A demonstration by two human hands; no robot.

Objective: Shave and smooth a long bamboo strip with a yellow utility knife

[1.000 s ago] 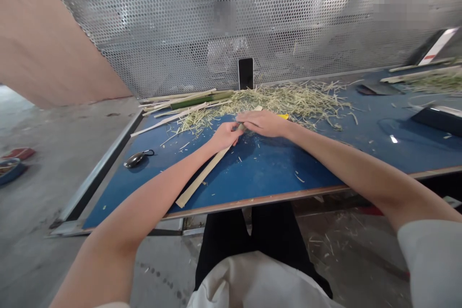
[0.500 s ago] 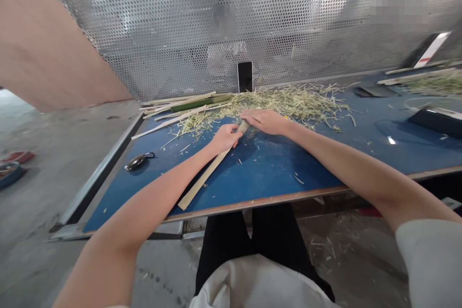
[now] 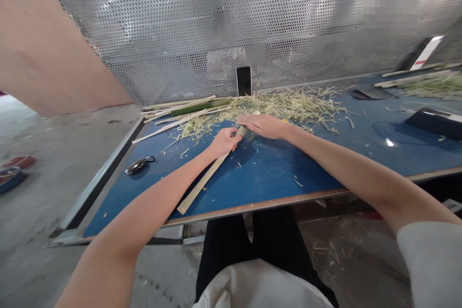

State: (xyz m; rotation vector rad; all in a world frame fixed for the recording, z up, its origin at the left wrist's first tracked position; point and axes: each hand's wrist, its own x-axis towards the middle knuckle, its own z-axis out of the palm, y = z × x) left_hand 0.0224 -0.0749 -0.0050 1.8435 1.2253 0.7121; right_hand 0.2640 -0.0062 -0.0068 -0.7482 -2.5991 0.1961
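Observation:
A long, flat pale bamboo strip (image 3: 204, 185) lies slanted across the blue table, its near end close to the front edge. My left hand (image 3: 225, 142) is closed around the strip's upper part, thumb and fingers pinching it. Just beyond it, my right hand (image 3: 265, 126) rests over the strip with fingers stretched out and pointing left. The strip's far tip shows past the fingers. A small yellow bit (image 3: 284, 120) peeks out behind the right hand; what it belongs to is hidden. Thin pale shavings (image 3: 299, 103) are heaped beyond both hands.
Bamboo strips and a green piece (image 3: 195, 106) lie at the back left. A phone (image 3: 244, 81) stands against the perforated metal screen (image 3: 173, 48). On the left is a dark oval object (image 3: 136, 166) with a loop. A dark device (image 3: 435, 122) sits at the right.
The view has tilted slightly. My right hand has slid a little toward me and left along the strip, and the strip's far tip now shows beyond it. The left hand keeps its grip.

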